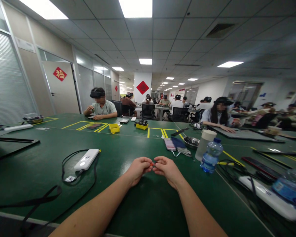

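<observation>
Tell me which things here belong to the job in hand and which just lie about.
In the job:
left hand
right hand
small orange-red piece at the fingertips

Apparently just lying about:
white cabled device, left side
beige tumbler
blue-capped bottle

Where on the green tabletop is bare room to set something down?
Bare tabletop shows between the white device, with its black cord, and the left hand; another patch runs beyond the hand toward the left yellow tray. The right is crowded: bottle, beige tumbler, tangled cables.
</observation>
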Tool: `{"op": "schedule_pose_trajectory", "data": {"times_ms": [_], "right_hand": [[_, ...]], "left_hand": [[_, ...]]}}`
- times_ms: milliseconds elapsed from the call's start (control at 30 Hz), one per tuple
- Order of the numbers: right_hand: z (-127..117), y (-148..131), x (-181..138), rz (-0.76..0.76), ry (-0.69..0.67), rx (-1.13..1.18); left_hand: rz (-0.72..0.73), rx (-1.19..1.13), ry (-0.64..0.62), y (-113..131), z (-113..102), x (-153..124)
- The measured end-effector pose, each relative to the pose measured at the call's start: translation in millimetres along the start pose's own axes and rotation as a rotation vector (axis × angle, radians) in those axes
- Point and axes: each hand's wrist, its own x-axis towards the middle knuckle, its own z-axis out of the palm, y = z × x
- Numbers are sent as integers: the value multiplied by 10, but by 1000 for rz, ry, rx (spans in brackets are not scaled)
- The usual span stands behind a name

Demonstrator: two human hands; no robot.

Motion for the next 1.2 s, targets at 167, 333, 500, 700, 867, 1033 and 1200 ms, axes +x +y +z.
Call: {"op": "schedule_pose_trajectory", "data": {"times_ms": [167,333,500,700,867,1033,1200], "right_hand": [[-21,30,31,50,-23,42],[-20,28,42,56,-27,107],[-16,14,36,72,-29,88],[-20,52,36,102,29,-47],[-12,17,11,6,24,-41],[-9,11,27,9,26,34],[-25,37,59,65,10,120]], "left_hand": [[-17,-31,-3,39,20,-11],[-18,-43,12,51,37,-24],[6,-29,1,23,33,-17],[-34,25,19,-18,4,7],[-16,-28,12,53,26,-12],[33,-54,-7,20,14,3],[37,-28,-10,-45,-18,33]]}}
